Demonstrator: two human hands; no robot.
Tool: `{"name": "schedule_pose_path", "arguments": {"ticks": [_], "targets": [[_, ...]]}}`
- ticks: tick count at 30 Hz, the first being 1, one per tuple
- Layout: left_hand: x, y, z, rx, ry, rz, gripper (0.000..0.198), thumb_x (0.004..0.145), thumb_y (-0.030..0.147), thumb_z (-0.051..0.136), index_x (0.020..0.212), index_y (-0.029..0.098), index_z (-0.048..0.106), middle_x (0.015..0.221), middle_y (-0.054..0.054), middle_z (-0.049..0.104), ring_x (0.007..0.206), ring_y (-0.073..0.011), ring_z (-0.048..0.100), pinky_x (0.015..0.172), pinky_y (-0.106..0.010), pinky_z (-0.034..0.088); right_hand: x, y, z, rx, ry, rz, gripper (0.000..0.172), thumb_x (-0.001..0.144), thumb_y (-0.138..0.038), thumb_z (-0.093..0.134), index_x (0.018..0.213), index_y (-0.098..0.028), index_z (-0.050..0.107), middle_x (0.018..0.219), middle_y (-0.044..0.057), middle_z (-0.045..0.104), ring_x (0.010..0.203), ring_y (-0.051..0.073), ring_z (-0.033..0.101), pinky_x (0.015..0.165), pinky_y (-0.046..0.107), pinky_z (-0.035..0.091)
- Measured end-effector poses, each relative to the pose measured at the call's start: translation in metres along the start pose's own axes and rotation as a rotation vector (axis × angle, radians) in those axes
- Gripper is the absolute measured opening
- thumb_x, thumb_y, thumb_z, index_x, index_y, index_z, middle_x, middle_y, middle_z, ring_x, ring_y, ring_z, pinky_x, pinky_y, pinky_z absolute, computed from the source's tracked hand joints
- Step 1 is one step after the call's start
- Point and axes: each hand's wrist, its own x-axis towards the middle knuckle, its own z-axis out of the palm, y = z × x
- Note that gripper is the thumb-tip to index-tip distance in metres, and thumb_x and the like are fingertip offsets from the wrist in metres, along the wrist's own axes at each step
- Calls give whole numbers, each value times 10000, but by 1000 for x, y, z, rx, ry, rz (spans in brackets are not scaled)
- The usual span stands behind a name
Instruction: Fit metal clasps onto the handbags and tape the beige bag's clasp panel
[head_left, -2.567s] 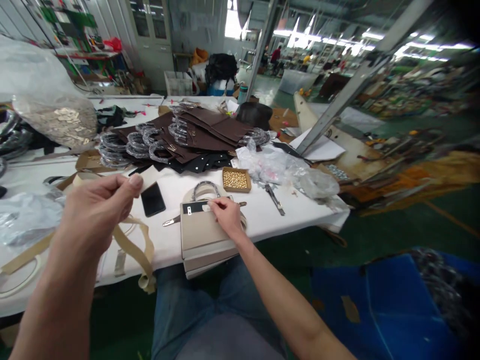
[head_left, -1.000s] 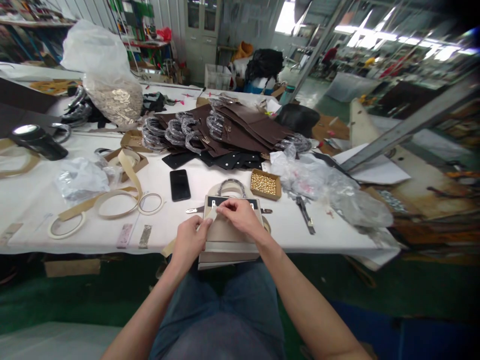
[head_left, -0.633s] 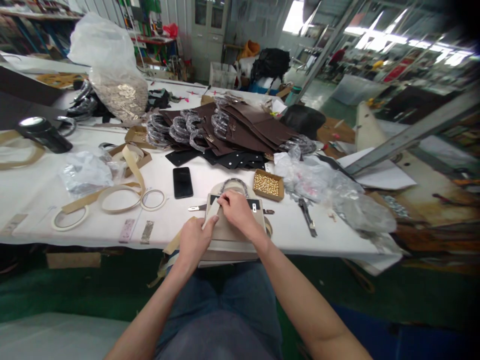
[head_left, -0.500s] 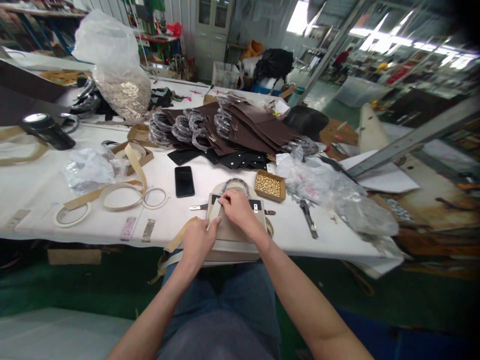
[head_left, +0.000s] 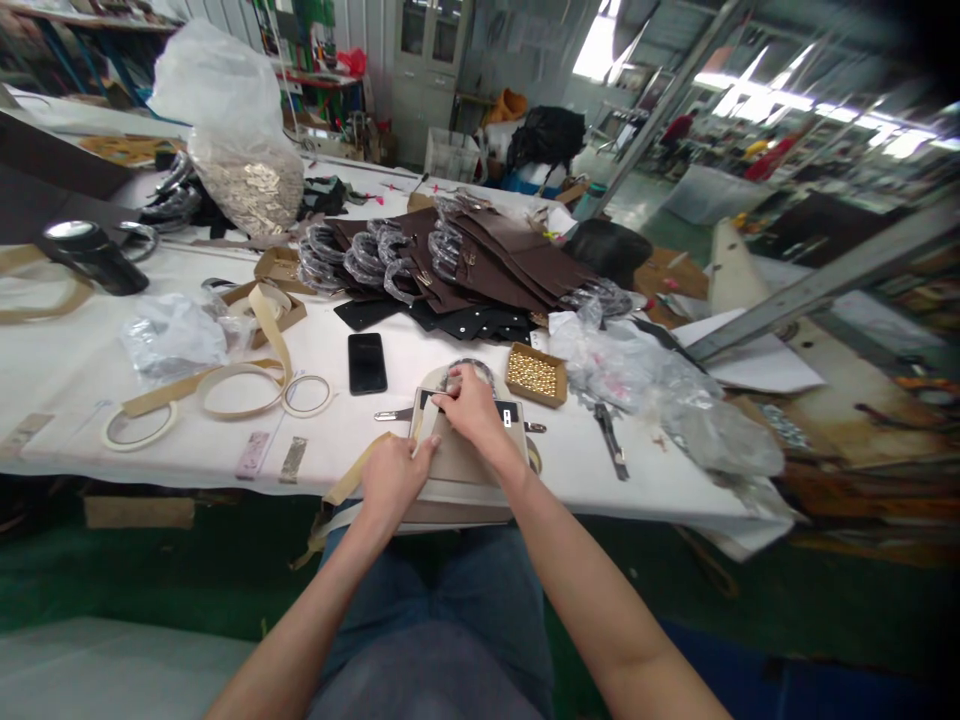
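A beige handbag (head_left: 461, 462) lies at the table's front edge, with a dark band across its top and a plastic-wrapped handle (head_left: 480, 370) behind. My left hand (head_left: 396, 472) is closed at the bag's left side, thumb against fingers, on a tan tape strip (head_left: 349, 485) that trails out to the lower left. Over the dark band, my right hand (head_left: 470, 405) is pinched near the band's left end. What lies between its fingertips is too small to make out. Metal-tipped straps (head_left: 394, 415) stick out on both sides of the bag.
A box of gold studs (head_left: 535, 375) stands right of the handle. A phone (head_left: 367, 363), tape rolls (head_left: 307, 396) and a cutter-like tool (head_left: 611, 441) lie nearby. Brown bag pieces (head_left: 502, 250) are piled behind, with plastic bags (head_left: 645, 385) to the right.
My right hand has moved slightly up, with its fingertips a little left along the dark band. My left hand stays at the bag's left side. The view has shifted slightly.
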Motion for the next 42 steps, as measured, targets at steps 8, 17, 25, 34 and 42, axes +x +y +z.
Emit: {"name": "schedule_pose_path", "arguments": {"ticks": [8, 17, 25, 34, 42], "targets": [[3, -3, -1, 4, -54, -4, 504, 1066, 640, 631, 785, 223, 665, 624, -80, 685, 575, -252, 663, 643, -299, 359, -13, 6, -12, 84, -147, -297, 92, 971, -193, 777, 992, -223, 861, 1000, 48, 782, 906, 226, 701, 878, 357, 533], [-8, -4, -5, -299, -289, -66, 464, 1119, 625, 487, 947, 219, 632, 593, -14, 680, 399, -191, 591, 455, -260, 374, -1, -1, -24, -124, -281, -428, 76, 943, -144, 818, 967, -201, 861, 900, 45, 743, 846, 222, 654, 850, 344, 490], [-12, -4, -2, -347, -206, -18, 473, 1083, 609, 481, 888, 217, 658, 568, 3, 579, 447, -184, 546, 491, -264, 379, -5, -5, -19, -247, -320, -435, 84, 1001, -143, 791, 977, -190, 857, 1002, 78, 754, 942, 243, 672, 916, 344, 493], [-96, 74, -80, -428, -223, 160, 541, 1106, 717, 544, 929, 228, 693, 556, 24, 508, 447, -153, 453, 482, -277, 351, 0, -1, -24, -9, -333, -351, 92, 938, -237, 829, 867, -187, 797, 921, 59, 749, 868, 228, 687, 864, 331, 540], [-87, 37, -23, -622, -301, 45, 639, 1102, 804, 494, 1180, 187, 638, 605, 34, 574, 477, -155, 556, 514, -246, 422, -87, 15, -74, 927, -242, 236, 834, 1032, -908, 580, 1402, -184, 765, 1242, 169, 797, 976, 277, 787, 715, 352, 689]]}}
